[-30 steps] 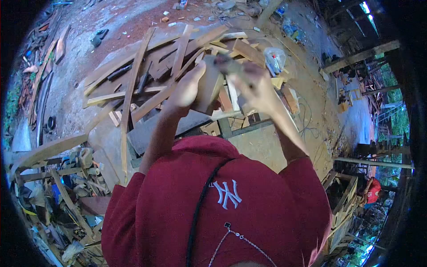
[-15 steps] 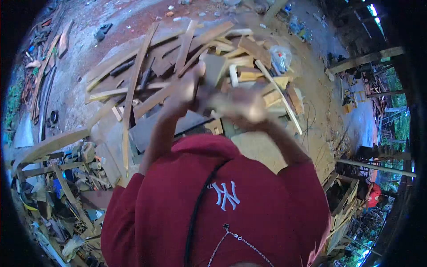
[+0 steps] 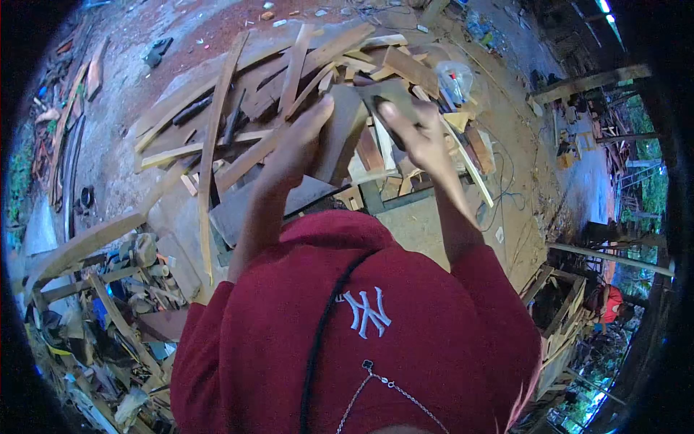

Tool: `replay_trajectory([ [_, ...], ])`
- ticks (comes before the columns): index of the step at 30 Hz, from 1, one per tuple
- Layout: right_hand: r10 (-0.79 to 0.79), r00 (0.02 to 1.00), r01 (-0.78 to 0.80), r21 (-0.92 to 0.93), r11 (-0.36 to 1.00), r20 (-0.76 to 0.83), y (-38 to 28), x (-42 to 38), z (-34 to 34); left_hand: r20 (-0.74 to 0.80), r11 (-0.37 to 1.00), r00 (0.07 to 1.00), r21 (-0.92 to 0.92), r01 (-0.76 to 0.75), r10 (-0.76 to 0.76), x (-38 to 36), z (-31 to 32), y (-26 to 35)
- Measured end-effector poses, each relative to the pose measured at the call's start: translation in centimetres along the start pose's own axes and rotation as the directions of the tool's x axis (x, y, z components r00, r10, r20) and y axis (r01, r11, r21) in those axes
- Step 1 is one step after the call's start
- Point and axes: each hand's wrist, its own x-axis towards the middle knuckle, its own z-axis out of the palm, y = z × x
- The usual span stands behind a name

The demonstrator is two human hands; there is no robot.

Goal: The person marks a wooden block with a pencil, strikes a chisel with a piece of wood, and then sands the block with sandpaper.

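A brown flat piece of wood [image 3: 341, 137] stands slanted in front of my chest. My left hand [image 3: 307, 137] is closed around its left side, thumb towards the far end. At the far right end of the wood, my right hand [image 3: 419, 134] grips a dark grey flat piece [image 3: 387, 92], its thumb pressed on top. That dark piece overlaps the wood's far end in this view; its exact kind I cannot tell. Below the hands, a grey board [image 3: 264, 206] and several wood offcuts [image 3: 370, 148] lie close by.
Long wooden strips [image 3: 220, 123] and scraps spread over the work surface ahead. A clear plastic bag [image 3: 454, 81] lies at the right of the pile. Mixed scrap and timber [image 3: 123, 318] stand at lower left. A person in red [image 3: 611, 304] is far off at right.
My right hand has moved forward, away from my body, along the wood. The dark flat piece in it now shows at the far end. My left hand keeps its hold.
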Motion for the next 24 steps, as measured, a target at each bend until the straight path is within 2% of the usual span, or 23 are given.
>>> replay_trajectory([
  [1, 0.165, 0.984, -0.15, 0.203, 0.968, -0.06, 0.5, -0.9, -0.4, 0.0, 1.0, 1.0, -0.015, 0.001, -0.001, 0.2, 0.1, 0.3],
  [2, 0.338, 0.938, -0.279, 0.405, 0.871, -0.081, 0.8, -1.5, -0.6, -0.001, 0.999, 1.0, -0.035, 0.007, -0.007, 0.4, 0.2, 0.4],
  [3, 0.365, 0.92, -0.172, 0.692, 0.701, -0.141, 0.5, -1.0, -0.1, -0.002, 0.998, 1.0, -0.059, 0.017, -0.017, 0.4, 0.2, 0.3],
  [4, 0.357, 0.93, -0.145, 0.797, 0.587, -0.093, 1.1, -1.2, -0.3, 0.174, 0.991, 0.982, -0.128, -0.046, 0.068, 0.2, -0.6, 0.4],
  [5, 0.336, 0.941, -0.117, 0.882, 0.457, -0.05, 1.7, -1.4, -0.6, 0.149, 0.975, 0.983, -0.207, -0.076, 0.108, 0.4, -0.5, 0.3],
  [7, 0.411, 0.911, -0.194, 0.865, 0.462, -0.016, 1.5, -2.1, -0.1, 0.092, 0.927, 0.979, -0.347, -0.142, 0.184, 1.1, -0.3, 0.0],
  [8, 0.449, 0.893, -0.229, 0.858, 0.46, -0.003, 1.1, -2.6, 0.4, 0.067, 0.952, 0.99, -0.288, -0.101, 0.125, 1.9, -1.0, -0.6],
  [9, 0.431, 0.902, -0.249, 0.822, 0.512, 0.004, 0.7, -2.9, 0.8, 0.084, 0.949, 0.987, -0.296, -0.104, 0.135, 2.4, -1.2, -0.6],
  [11, 0.4, 0.917, -0.303, 0.62, 0.724, -0.019, -0.5, -3.6, 1.0, 0.122, 0.943, 0.981, -0.316, -0.107, 0.152, 3.1, -1.4, -0.5],
  [12, 0.315, 0.944, -0.321, 0.505, 0.801, 0.1, 0.8, -3.9, 0.3, 0.081, 0.953, 0.986, -0.277, -0.121, 0.148, 3.2, -1.2, -0.4],
  [13, 0.226, 0.958, -0.272, 0.322, 0.907, 0.175, -1.4, -3.2, -0.4, 0.037, 0.962, 0.988, -0.238, -0.134, 0.147, 3.3, -1.0, -0.3],
  [14, 0.13, 0.972, -0.173, 0.227, 0.958, 0.194, -3.0, -2.3, -0.5, -0.008, 0.969, 0.989, -0.198, -0.146, 0.147, 3.3, -0.8, -0.4],
  [15, 0.049, 0.977, -0.079, 0.141, 0.987, 0.21, -3.3, -2.0, -0.5, 0.051, 0.97, 0.987, -0.197, -0.141, 0.153, 3.1, -1.1, -0.5],
  [17, -0.101, 0.968, 0.108, -0.019, 0.994, 0.23, -3.1, -1.0, -0.5, 0.16, 0.971, 0.973, -0.195, -0.136, 0.168, 2.7, -1.9, -0.7],
  [18, -0.169, 0.955, 0.196, -0.093, 0.976, 0.243, -2.8, -0.5, -0.5, 0.162, 0.98, 0.977, -0.166, -0.111, 0.138, 2.3, -1.8, -0.4],
  [20, -0.149, 0.956, 0.21, -0.233, 0.949, 0.254, -3.0, 0.2, -0.2, 0.16, 0.992, 0.984, -0.113, -0.064, 0.082, 1.3, -1.6, 0.4],
  [22, -0.123, 0.95, 0.229, -0.37, 0.9, 0.288, -2.2, 0.6, 0.1, 0.159, 0.984, 0.987, -0.179, -0.003, 0.032, 1.3, -1.9, 0.2],
  [24, -0.238, 0.911, 0.362, -0.377, 0.853, 0.336, -2.3, -0.4, 1.5, 0.094, 0.976, 0.996, -0.218, 0.014, 0.006, 1.1, -2.0, 0.1],
])
